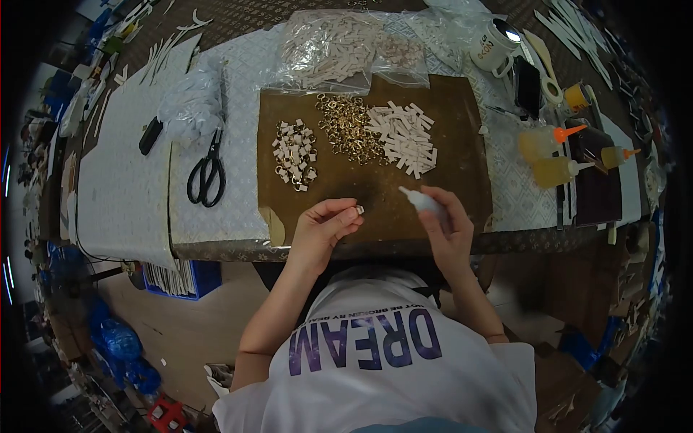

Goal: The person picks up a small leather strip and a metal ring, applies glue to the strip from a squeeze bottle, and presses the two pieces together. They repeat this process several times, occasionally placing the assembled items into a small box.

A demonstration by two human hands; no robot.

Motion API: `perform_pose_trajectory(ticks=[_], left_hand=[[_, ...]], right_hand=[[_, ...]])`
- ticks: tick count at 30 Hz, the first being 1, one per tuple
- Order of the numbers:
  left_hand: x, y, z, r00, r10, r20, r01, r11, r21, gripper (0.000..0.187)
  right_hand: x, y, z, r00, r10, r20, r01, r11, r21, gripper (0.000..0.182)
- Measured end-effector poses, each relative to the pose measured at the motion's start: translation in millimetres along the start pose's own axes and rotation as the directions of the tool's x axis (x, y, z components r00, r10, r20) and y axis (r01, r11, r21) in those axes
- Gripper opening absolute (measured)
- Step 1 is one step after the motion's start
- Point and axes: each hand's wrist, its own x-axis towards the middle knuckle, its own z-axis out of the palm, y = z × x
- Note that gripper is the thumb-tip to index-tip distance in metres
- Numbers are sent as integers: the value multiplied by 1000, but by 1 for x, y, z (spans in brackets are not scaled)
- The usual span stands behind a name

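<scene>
My left hand pinches a small white tab between thumb and fingertips, over the front of the brown mat. In my right hand is a small white squeeze bottle, its narrow nozzle pointing up and left, apart from the tab. Past my hands lie three piles: white tabs with metal rings on the left, gold-coloured metal rings in the middle, and flat whitish strips on the right.
Clear bags of pale pieces lie behind the mat. Black scissors and a plastic bag are to the left. On the right stand a mug, a phone and bottles of yellowish liquid.
</scene>
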Motion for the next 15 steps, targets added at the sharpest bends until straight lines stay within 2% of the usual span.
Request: perform_pose_trajectory(ticks=[1,2,6,9,15], left_hand=[[0,1,1,1000,-1,1,1,1000,3,20],[0,1,2,1000,-3,1,3,1000,6,20],[0,2,3,1000,-8,4,8,999,34,20],[0,2,4,1000,-12,-2,12,998,61,21],[0,3,4,1000,-19,-9,20,996,85,20]], right_hand=[[1,4,-2,997,43,-68,-34,991,131,31],[4,13,-13,996,75,-52,-69,991,116,34],[18,29,-34,990,114,-78,-87,954,286,39],[19,34,-46,969,183,-164,-120,934,336,34],[25,51,-59,966,20,-259,-22,1000,-2,30]])
